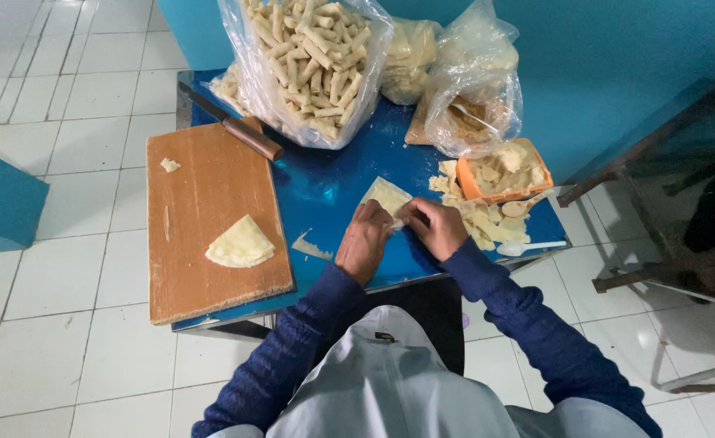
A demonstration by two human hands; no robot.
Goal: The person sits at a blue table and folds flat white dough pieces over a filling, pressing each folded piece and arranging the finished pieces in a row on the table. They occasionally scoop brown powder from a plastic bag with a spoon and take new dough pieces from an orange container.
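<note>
Hands: left (363,241), right (434,227) grasping pastry sheet (387,195) | table's (325,191) front edge near

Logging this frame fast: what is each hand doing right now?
Left hand: closed, pinching the near edge of the pale wrapper sheet on the blue table.
Right hand: closed, pinching the same sheet.

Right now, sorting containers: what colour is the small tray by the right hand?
Orange tray, head view.

We see even, bright light, glare on the blue table (325,191), sharp focus, edges slightly bowed.
</note>
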